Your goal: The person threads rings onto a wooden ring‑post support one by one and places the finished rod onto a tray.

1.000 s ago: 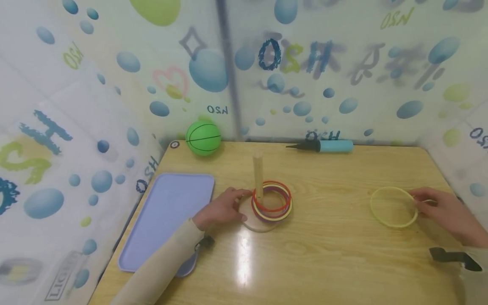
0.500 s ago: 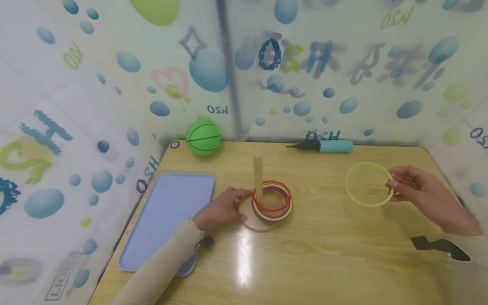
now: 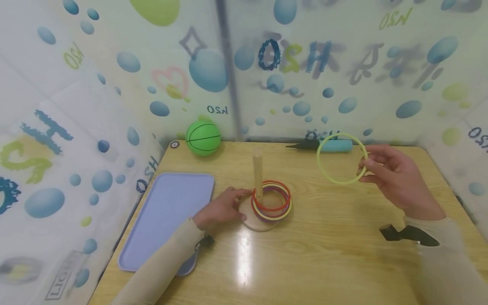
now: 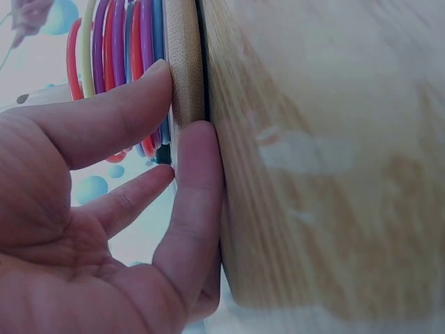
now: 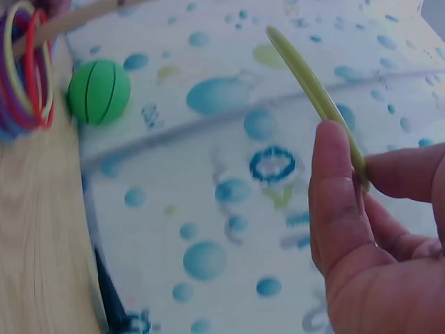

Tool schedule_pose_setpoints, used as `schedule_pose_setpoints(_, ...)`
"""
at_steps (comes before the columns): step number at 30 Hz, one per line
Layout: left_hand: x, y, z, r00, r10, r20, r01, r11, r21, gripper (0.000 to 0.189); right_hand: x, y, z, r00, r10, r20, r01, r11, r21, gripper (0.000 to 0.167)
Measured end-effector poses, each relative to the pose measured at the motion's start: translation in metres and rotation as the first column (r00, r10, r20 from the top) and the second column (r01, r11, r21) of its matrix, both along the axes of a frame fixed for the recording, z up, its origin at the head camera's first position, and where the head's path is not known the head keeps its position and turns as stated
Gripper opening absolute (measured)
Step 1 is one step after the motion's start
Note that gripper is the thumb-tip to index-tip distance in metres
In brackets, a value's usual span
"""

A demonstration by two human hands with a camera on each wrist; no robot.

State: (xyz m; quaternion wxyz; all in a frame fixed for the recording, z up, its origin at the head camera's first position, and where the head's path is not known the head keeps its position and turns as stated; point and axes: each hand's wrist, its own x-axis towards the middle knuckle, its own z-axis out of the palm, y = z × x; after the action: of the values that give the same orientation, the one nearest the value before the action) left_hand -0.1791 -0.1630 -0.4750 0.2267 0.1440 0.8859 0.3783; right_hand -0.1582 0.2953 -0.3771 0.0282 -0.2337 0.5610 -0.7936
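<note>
Raised above the table on the right, a yellow toss ring (image 3: 345, 183) is pinched between the thumb and fingers of my right hand (image 3: 400, 182). The right wrist view shows this ring (image 5: 306, 75) nearly edge-on. My left hand (image 3: 221, 207) holds the left rim of the ring toss stand, thumb and fingers spread around its round wooden base (image 3: 255, 224). From that base rises an upright wooden peg (image 3: 258, 173). Red, yellow, purple and blue rings (image 4: 118, 49) are stacked around the peg, shifted to its right in the head view.
A lilac tray (image 3: 179, 203) lies left of the stand, partly behind my left forearm. Against the back wall are a green ball (image 3: 203, 138) and a blue and black hand pump (image 3: 337, 146). Patterned walls border the wooden table (image 3: 335, 254).
My right hand has lifted the yellow ring off the table area at right and carried it up and to the left. My left hand and the stand stay in place.
</note>
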Motion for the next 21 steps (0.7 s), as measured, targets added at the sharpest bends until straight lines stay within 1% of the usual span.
schedule_pose_setpoints(6, 0.000, -0.001, 0.000, 1.000, -0.006, -0.001, 0.006, 1.000, 0.010, 0.084, -0.001, -0.039, 0.016, 1.000, 0.023, -0.010, -0.024, 0.996, -0.083, 0.039)
schedule_pose_setpoints(9, -0.001, -0.001, -0.001, 1.000, -0.012, -0.010, 0.012, 1.000, 0.017, 0.083, -0.002, -0.057, 0.022, 0.999, 0.037, 0.000, -0.036, 0.992, -0.121, 0.037)
schedule_pose_setpoints(11, -0.001, -0.002, -0.002, 1.000, -0.016, -0.017, 0.016, 1.000, 0.018, 0.082, -0.003, -0.068, 0.024, 0.999, 0.033, 0.008, -0.032, 0.991, -0.131, 0.037)
schedule_pose_setpoints(14, -0.002, -0.003, -0.004, 1.000, -0.021, -0.022, 0.021, 1.000, 0.017, 0.082, -0.005, -0.083, 0.027, 0.998, 0.060, 0.032, -0.053, 0.984, -0.169, 0.036)
schedule_pose_setpoints(18, -0.001, -0.003, -0.004, 1.000, -0.017, -0.015, 0.018, 1.000, 0.016, 0.083, -0.009, -0.102, 0.029, 0.995, 0.081, 0.055, -0.072, 0.986, -0.152, 0.034)
schedule_pose_setpoints(21, -0.001, -0.003, -0.003, 1.000, -0.013, -0.013, 0.014, 1.000, 0.015, 0.083, -0.012, -0.113, 0.028, 0.990, 0.124, 0.065, -0.112, 0.981, -0.162, 0.033)
